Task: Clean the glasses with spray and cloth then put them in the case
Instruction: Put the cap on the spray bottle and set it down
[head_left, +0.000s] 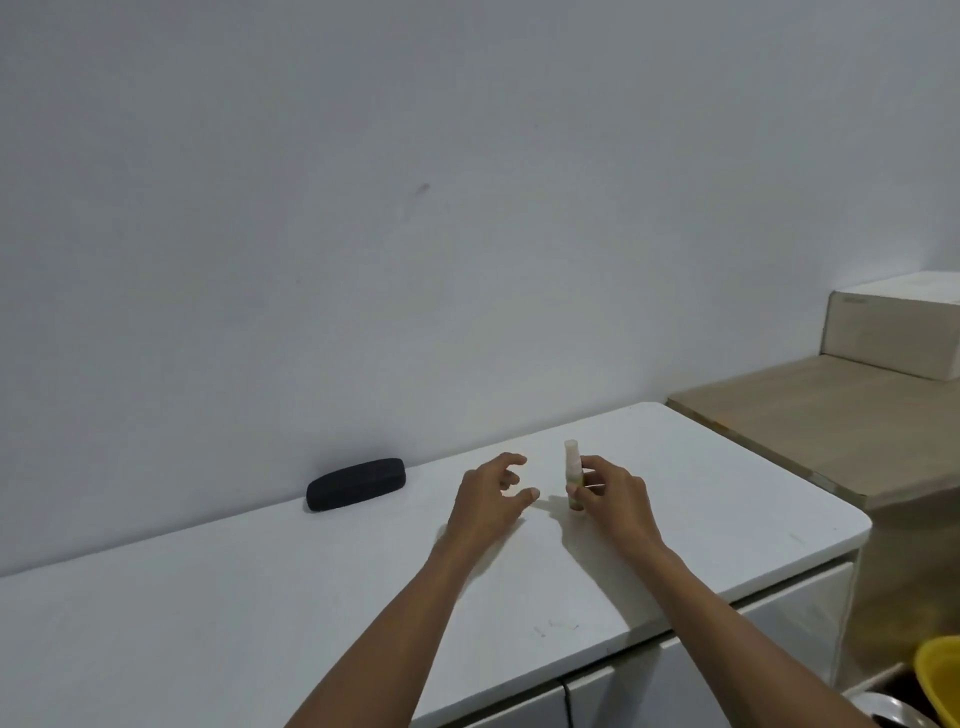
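We hold the spray bottle (573, 475) upright at the centre of the frame, with the case (355, 484) lying shut to its left.

Our right hand (613, 493) has its grip closed around the lower body of the small pale bottle, whose long axis stands vertical with the cap pointing up, its base at or just above the white worktop (260, 597); we cannot tell if it touches. Our left hand (491, 493) hovers just beside it, fingers spread wide and holding nothing. We judge the bottle light, rigid and smooth, best held around its middle. The dark case looks stiff; its long axis runs left to right along the wall. Glasses and cloth are not visible.
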